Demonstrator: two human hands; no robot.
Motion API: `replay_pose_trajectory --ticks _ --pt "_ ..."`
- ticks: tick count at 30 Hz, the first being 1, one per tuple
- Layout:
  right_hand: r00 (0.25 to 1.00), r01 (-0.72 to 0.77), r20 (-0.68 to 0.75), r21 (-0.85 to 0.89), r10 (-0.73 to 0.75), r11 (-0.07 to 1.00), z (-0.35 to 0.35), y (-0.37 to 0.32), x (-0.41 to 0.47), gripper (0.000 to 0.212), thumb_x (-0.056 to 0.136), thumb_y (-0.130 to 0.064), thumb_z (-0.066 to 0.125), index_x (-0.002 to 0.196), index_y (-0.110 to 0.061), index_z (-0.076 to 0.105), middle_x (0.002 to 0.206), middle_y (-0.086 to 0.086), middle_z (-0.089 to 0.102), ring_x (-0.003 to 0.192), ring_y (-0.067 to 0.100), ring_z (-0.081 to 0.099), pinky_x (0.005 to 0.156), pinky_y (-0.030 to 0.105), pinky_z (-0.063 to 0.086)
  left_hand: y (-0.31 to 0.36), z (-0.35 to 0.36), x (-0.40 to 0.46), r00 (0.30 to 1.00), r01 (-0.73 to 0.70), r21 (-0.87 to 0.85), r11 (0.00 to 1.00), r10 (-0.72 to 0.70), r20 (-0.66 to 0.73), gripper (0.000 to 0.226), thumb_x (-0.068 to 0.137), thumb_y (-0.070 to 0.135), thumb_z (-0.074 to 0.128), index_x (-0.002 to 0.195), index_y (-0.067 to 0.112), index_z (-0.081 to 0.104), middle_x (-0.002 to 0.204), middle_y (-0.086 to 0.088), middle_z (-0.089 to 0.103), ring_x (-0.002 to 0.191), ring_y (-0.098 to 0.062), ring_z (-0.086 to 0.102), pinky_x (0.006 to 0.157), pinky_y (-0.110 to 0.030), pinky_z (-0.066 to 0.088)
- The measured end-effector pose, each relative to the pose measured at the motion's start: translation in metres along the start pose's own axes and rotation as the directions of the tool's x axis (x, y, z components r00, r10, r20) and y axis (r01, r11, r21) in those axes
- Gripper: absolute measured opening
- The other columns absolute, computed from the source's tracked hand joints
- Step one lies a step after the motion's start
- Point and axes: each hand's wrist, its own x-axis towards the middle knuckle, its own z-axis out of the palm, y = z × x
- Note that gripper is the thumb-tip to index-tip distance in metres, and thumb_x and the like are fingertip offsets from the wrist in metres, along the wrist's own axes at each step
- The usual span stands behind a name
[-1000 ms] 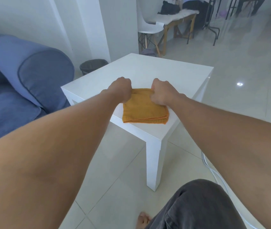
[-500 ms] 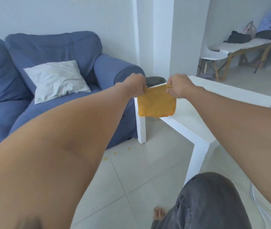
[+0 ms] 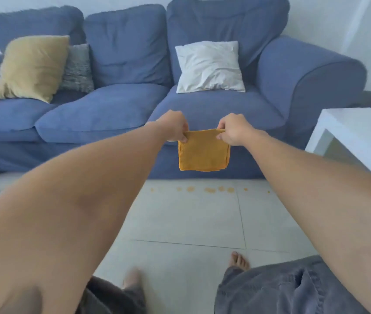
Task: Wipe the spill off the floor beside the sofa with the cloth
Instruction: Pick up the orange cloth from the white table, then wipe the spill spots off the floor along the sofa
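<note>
A folded orange cloth (image 3: 203, 152) hangs in the air in front of the blue sofa (image 3: 116, 109). My left hand (image 3: 175, 126) pinches its top left corner and my right hand (image 3: 233, 129) pinches its top right corner. Below the cloth, a row of small orange spill drops (image 3: 210, 189) lies on the pale tiled floor (image 3: 186, 218), close along the sofa's base. The cloth hangs well above the drops and does not touch the floor.
A white side table (image 3: 358, 137) stands at the right, beside the sofa's arm. On the sofa sit a yellow cushion (image 3: 30, 66), a grey cushion (image 3: 78, 69) and a white cushion (image 3: 209, 66). My bare feet (image 3: 240, 261) and grey trouser legs are at the bottom.
Both hands lifted the cloth off the white table and carried it left. The view swung from the table to the sofa front, and the spill on the floor came into sight.
</note>
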Motion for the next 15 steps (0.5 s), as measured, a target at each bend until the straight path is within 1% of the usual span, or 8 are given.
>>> replay_pose_trajectory --ticks 1,3,5,7,9,12,15 --pt "0.999 0.017 0.039 0.012 -0.018 1.000 0.020 -0.009 0.009 0.013 0.088 -0.018 0.069 0.101 -0.014 0.069 0.114 0.011 0.066 0.107 0.030 0.061 0.089 0.037 0.051 -0.019 0.014 -0.001 0.999 0.035 -0.008 0.999 -0.034 0.015 0.023 0.083 0.025 0.075 0.099 0.009 0.073 0.087 -0.005 0.061 0.084 -0.025 0.054 0.073 -0.038 0.049" --pt "0.992 0.038 0.123 0.013 -0.039 0.999 0.066 -0.022 0.027 0.004 0.088 -0.017 0.069 0.091 -0.019 0.067 0.112 0.011 0.066 0.104 0.030 0.062 0.092 0.040 0.052 -0.054 0.048 -0.003 0.993 0.099 -0.023 0.995 -0.098 0.060 0.021 0.082 0.023 0.074 0.098 0.010 0.074 0.089 -0.007 0.065 0.087 -0.026 0.057 0.075 -0.039 0.053" --pt "0.978 0.049 0.204 0.010 -0.050 0.999 0.115 -0.031 0.044 0.009 0.089 -0.015 0.068 0.085 -0.021 0.063 0.107 0.010 0.068 0.101 0.030 0.063 0.093 0.042 0.053 -0.087 0.087 -0.004 0.981 0.154 -0.043 0.987 -0.148 0.128 0.020 0.083 0.022 0.073 0.100 0.012 0.074 0.094 -0.007 0.064 0.092 -0.027 0.059 0.080 -0.041 0.054" --pt "0.961 0.043 0.275 0.004 -0.043 0.999 0.167 -0.037 0.059 0.008 0.088 -0.013 0.066 0.087 -0.021 0.066 0.102 0.009 0.068 0.099 0.029 0.064 0.090 0.040 0.054 -0.118 0.130 -0.002 0.961 0.207 -0.067 0.976 -0.190 0.203 0.023 0.084 0.021 0.072 0.105 0.015 0.073 0.099 -0.006 0.065 0.097 -0.028 0.061 0.083 -0.040 0.054" --pt "0.940 0.030 0.339 -0.007 -0.026 1.000 0.221 -0.039 0.074 0.010 0.088 -0.010 0.064 0.088 -0.019 0.067 0.101 0.008 0.068 0.097 0.030 0.065 0.087 0.039 0.056 -0.149 0.175 0.002 0.939 0.247 -0.077 0.966 -0.219 0.266 0.024 0.085 0.019 0.070 0.109 0.016 0.073 0.104 -0.006 0.068 0.100 -0.028 0.062 0.078 -0.037 0.053" --pt "0.916 -0.008 0.402 -0.011 0.011 1.000 0.297 -0.037 0.097 0.014 0.088 -0.006 0.061 0.086 -0.019 0.064 0.102 0.008 0.068 0.091 0.027 0.064 0.078 0.032 0.052 -0.189 0.239 0.017 0.919 0.264 -0.067 0.962 -0.230 0.319 0.025 0.090 0.016 0.063 0.113 0.014 0.073 0.109 -0.005 0.070 0.101 -0.026 0.063 0.072 -0.032 0.051" --pt "0.914 -0.038 0.405 -0.001 0.035 0.999 0.355 -0.036 0.127 0.016 0.088 -0.003 0.061 0.087 -0.019 0.061 0.108 0.009 0.065 0.092 0.027 0.061 0.074 0.028 0.045 -0.223 0.283 0.040 0.916 0.290 -0.079 0.954 -0.253 0.311 0.026 0.091 0.011 0.058 0.111 0.015 0.074 0.109 -0.005 0.070 0.103 -0.026 0.063 0.077 -0.035 0.056"
